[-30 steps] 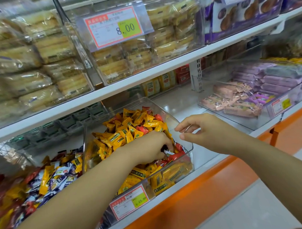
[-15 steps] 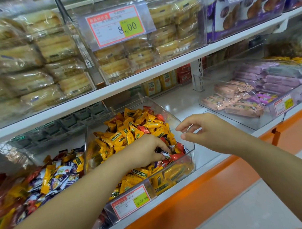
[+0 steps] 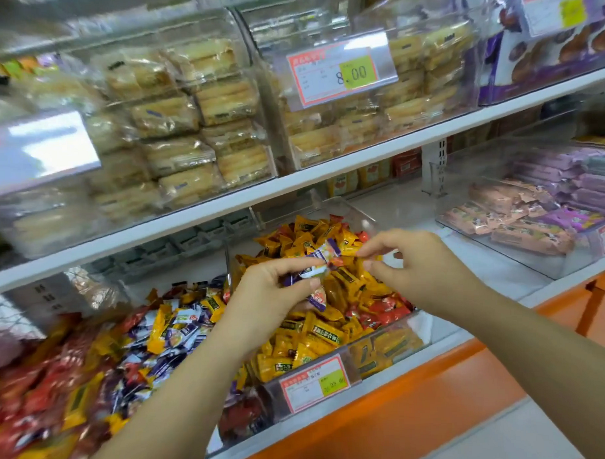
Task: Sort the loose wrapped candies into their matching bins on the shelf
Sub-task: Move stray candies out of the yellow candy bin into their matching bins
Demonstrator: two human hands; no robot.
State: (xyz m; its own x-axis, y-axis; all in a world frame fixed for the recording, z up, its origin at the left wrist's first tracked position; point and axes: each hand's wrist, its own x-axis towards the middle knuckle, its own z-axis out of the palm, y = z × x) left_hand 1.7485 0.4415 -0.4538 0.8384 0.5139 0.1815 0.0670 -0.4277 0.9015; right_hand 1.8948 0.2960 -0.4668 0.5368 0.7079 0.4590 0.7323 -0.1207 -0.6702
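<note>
A long white metal shelf board (image 3: 292,185) is seen running above the clear plastic bin of yellow-wrapped candies (image 3: 344,203), and on it stand tall clear bins stacked with pale cakes in clear film (image 3: 188,130). Above and to the right of the candy bin, a purple carton printed with dark round cakes (image 3: 545,63) is shelved. A broad orange front strip (image 3: 420,397) is seen below the candy bin. To its right, well apart across bare white shelf, a clear bin of pink and purple flat packets (image 3: 520,218) is placed. Just to its left, a loose heap of mixed red, yellow and white-and-purple wrapped candies (image 3: 143,338) is piled against its side wall. Red-wrapped candies (image 3: 383,312) are mixed among the yellow ones at the candy bin's front right. A red-bordered price card reading 8.00 (image 3: 337,73) is hung high above the bin, and a smaller red-bordered card with a yellow patch (image 3: 315,383) is fixed to its front wall. Both forearms are stretched across its front edge, hiding part of its contents. Over the bin, the left hand (image 3: 272,288) is curled round a few small white-and-purple wrapped candies (image 3: 316,265). The right hand (image 3: 415,263) is held just beside them with thumb and forefinger drawn close together; whether a wrapper end is pinched cannot be told.
</note>
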